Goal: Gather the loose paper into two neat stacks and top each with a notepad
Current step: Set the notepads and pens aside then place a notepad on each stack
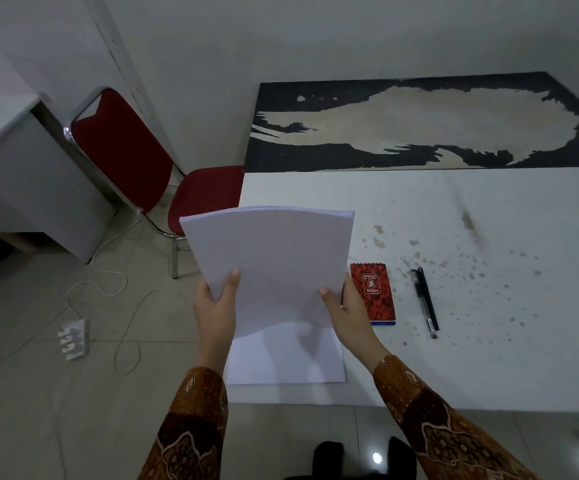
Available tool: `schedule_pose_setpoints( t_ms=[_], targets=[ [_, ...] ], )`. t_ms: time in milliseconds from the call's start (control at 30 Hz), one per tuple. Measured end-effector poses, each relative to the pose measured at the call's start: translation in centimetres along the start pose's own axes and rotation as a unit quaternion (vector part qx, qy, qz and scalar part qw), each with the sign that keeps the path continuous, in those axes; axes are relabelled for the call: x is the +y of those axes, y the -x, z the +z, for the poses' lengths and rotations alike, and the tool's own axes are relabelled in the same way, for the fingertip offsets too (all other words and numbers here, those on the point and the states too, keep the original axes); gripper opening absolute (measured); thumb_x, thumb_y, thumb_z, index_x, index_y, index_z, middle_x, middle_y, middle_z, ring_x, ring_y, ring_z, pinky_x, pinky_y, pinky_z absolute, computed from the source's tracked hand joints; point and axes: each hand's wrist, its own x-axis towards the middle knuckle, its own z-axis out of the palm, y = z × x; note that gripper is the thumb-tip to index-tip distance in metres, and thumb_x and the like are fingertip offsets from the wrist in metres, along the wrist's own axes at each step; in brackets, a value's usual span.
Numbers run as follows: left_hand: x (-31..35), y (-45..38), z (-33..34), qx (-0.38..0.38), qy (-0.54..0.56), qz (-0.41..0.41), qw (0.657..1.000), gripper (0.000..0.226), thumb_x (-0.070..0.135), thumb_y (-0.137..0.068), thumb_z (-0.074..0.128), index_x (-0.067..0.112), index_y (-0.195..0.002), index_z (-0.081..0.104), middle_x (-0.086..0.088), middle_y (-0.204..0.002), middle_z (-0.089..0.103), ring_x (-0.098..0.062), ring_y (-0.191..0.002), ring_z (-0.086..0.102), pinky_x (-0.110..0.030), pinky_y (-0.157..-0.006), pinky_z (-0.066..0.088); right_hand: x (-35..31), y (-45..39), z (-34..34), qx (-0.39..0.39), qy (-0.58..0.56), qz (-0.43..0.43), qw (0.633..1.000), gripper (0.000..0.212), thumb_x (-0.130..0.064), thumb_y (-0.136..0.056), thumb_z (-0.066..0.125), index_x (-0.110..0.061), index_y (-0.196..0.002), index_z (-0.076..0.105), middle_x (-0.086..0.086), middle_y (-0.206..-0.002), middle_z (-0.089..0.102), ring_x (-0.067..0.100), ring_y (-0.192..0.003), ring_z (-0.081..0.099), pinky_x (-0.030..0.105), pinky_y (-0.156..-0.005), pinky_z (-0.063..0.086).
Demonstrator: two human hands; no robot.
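paper (pixel 274 265) is plain white, notepad (pixel 373 292) red with a speckly pattern, pen (pixel 426 301) black, chair (pixel 125 150) dark red, sleeves (pixel 191 427) brown-orange batik

A black pen (pixel 427 301) lies on the white, speckled counter (pixel 489 237). Behind the counter sits a dark board (pixel 315 157) with a large pale worn patch. A red chair (pixel 132 150) with a chrome frame stands at left, beside a grey cabinet (pixel 21 174). On the tiled floor (pixel 56 393) lie a power strip (pixel 72 337) and white cables (pixel 108 282).

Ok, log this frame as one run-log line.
phase: gathering | both hands: left hand and right hand hold paper sheaf above flat sheets | red notepad: on table, unplaced
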Motion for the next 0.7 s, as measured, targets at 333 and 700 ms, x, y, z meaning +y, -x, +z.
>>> schedule_pose_setpoints(
  t_ms=[333,700],
  targets=[
    [-1.2,0.7,0.3,-0.018,-0.019,0.004,1.0,0.038,0.025,-0.097,0.052,0.014,-0.133,0.051,0.002,-0.124,0.063,-0.01,-0.115,0.06,-0.031,-0.097,0.051,0.9,-0.2,0.1,0.009,0.086,-0.007,0.996,0.023,-0.021,-0.1,0.041,-0.02,-0.123,0.046,0.018,-0.107,0.063,0.027,-0.101,0.062,0.045,-0.092,0.051],
    [-1.6,0.9,4.3,-0.067,-0.068,-0.009,0.995,0.027,0.024,-0.095,0.056,0.016,-0.121,0.057,0.011,-0.109,0.063,0.001,-0.098,0.06,-0.022,-0.089,0.049,0.8,1.2,-3.1,0.103,0.075,0.008,0.992,0.05,-0.022,-0.099,0.046,-0.011,-0.146,0.031,-0.009,-0.139,0.041,0.002,-0.128,0.037,0.015,-0.106,0.029]
  ],
)
